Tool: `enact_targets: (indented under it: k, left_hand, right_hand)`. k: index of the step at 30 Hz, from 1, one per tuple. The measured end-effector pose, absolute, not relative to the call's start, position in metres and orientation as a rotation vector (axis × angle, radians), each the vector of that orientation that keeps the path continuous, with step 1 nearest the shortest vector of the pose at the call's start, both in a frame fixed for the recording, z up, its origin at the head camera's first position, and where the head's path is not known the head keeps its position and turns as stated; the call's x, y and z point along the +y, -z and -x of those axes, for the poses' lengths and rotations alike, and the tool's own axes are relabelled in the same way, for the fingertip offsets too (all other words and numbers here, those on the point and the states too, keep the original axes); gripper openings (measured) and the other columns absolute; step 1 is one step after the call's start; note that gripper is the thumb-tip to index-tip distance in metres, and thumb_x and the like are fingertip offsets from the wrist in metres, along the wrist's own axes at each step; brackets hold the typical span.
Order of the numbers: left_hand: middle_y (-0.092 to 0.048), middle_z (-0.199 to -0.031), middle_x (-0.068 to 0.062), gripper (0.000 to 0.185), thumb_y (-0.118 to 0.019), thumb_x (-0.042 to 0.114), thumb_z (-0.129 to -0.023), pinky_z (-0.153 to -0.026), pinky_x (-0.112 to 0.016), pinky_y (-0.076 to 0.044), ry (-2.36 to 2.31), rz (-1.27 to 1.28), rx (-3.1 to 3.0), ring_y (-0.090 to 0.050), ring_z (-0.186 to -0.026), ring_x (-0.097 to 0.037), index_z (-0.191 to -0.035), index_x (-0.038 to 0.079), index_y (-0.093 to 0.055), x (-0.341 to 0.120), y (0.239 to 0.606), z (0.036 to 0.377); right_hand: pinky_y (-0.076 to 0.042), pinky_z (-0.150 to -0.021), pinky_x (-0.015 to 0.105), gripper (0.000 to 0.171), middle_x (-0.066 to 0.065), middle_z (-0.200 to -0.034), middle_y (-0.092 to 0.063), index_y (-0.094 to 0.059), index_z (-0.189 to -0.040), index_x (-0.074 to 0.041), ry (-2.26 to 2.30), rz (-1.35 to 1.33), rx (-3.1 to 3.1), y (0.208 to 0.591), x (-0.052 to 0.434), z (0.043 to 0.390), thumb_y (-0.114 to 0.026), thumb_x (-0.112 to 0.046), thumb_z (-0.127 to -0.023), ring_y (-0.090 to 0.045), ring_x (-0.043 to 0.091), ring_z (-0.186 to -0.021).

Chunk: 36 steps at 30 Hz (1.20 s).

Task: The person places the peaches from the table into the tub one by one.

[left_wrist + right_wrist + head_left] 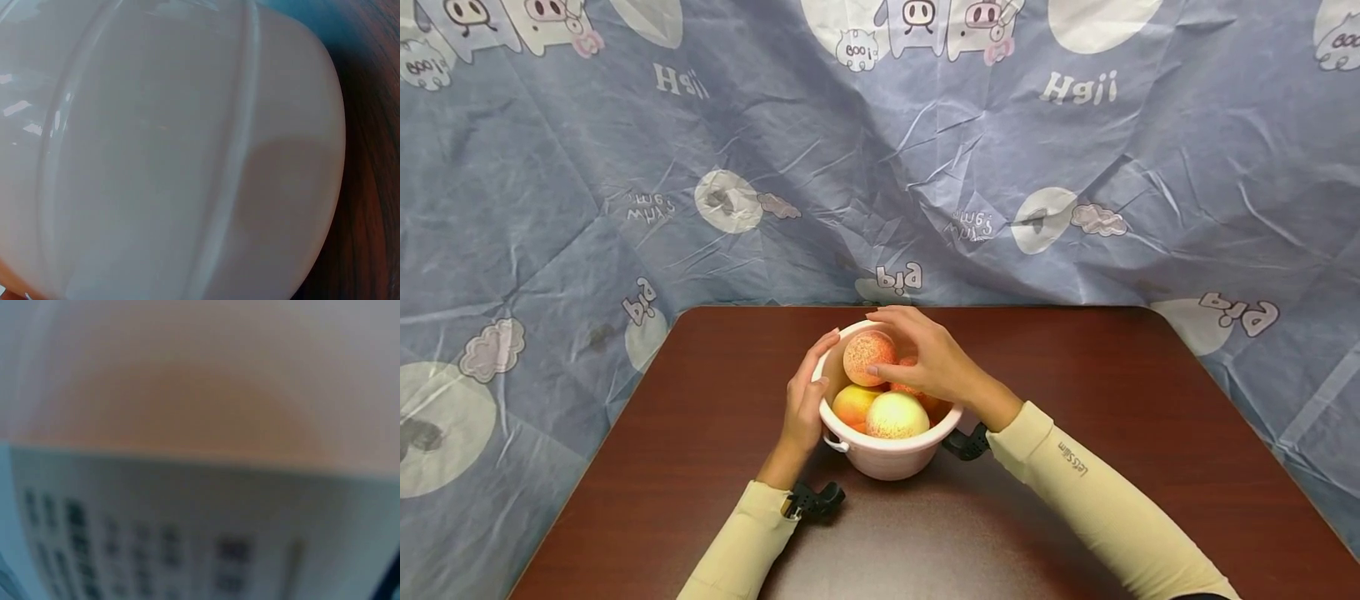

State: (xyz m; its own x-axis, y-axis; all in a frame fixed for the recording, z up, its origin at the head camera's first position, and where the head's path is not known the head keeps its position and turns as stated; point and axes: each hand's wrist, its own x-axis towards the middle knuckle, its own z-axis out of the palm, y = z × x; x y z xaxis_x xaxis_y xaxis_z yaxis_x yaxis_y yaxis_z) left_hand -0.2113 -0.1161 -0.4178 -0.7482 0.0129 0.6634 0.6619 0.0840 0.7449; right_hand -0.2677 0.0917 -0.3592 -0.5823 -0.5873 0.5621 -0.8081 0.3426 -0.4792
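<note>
A white bowl [891, 458] with a small side handle [837, 443] stands on the table, full of round fruit. My left hand [805, 400] rests along its left side, fingers straight and thumb at the rim. Over the back of the bowl, my right hand [928, 350] holds a red-speckled peach [867, 357] between thumb and fingers. Below it lie a pale yellow peach [897, 415] and an orange-yellow fruit [854, 405]. Another reddish fruit [906, 377] is partly hidden under my right hand. The ribbed bowl wall [156, 150] fills most of the left wrist view.
The dark brown table [715, 400] reaches back to a blue patterned cloth [820, 208] hanging behind it. Black wrist mounts [820, 500] sit below my wrists. In the blurred right wrist view, a printed label [169, 544] shows on the bowl's side.
</note>
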Motion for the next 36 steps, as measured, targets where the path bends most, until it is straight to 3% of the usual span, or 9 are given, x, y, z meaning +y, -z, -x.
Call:
enact_targets:
  k: [9, 16, 36]
  left_hand:
    - [-0.045, -0.138, -0.032, 0.055, -0.033, -0.004, -0.080, -0.113, -0.035, -0.027, 1.735, 0.648, -1.884, -0.038, -0.133, -0.043, -0.132, -0.015, -0.046, -0.113, 0.408, 0.208]
    - [-0.046, -0.139, -0.028, 0.055, -0.033, -0.004, -0.079, -0.113, -0.035, -0.028, 1.734, 0.642, -1.893, -0.038, -0.133, -0.043, -0.132, -0.014, -0.047, -0.115, 0.409, 0.210]
    - [-0.046, -0.143, -0.019, 0.054, -0.042, -0.008, -0.081, -0.113, -0.033, -0.028, 1.651, 0.660, -1.979, -0.038, -0.135, -0.037, -0.135, -0.010, -0.047, -0.125, 0.407, 0.209]
  right_hand:
    - [-0.047, -0.096, 0.037, 0.063, 0.003, -0.134, -0.053, -0.056, -0.133, -0.013, -1.095, -1.176, -2.317, 0.353, 0.094, 0.265, -0.080, -0.030, -0.077, -0.050, 0.017, -0.124]
    - [-0.038, -0.106, 0.039, 0.054, 0.003, -0.134, -0.054, -0.059, -0.130, -0.014, -1.104, -1.088, -2.297, 0.352, 0.094, 0.266, -0.077, -0.028, -0.080, -0.048, 0.018, -0.127]
    - [-0.036, -0.107, 0.040, 0.055, -0.001, -0.138, -0.052, -0.059, -0.131, -0.020, -1.059, -0.939, -2.342, 0.353, 0.135, 0.249, -0.076, -0.032, -0.081, -0.046, 0.018, -0.129]
